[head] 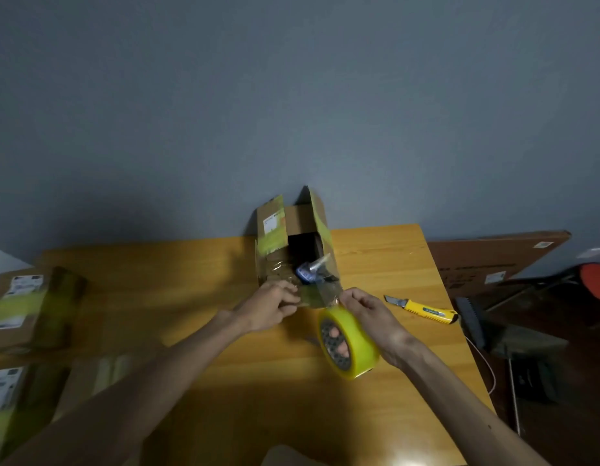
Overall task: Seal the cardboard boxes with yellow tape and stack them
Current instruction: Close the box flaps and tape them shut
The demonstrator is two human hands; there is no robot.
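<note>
One cardboard box (292,250) is seen at the far middle of the wooden surface (197,297), its flaps up and its mouth still open, with older yellow tape on its matte walls and a blue item inside. A glossy, half-clear strip of tape (320,294) is stretched across the box's near end, its long axis running left to right between the two hands. The left hand (271,309) is closed on the strip's left end, its fingers curled against the cardboard. The right hand (367,314) is closed around the round yellow tape roll (347,343), held just right of and nearer than the box. A yellow utility knife (423,309) lies to the right, nearer the right hand. Sealed boxes (26,307) are blurred at the left edge.
</note>
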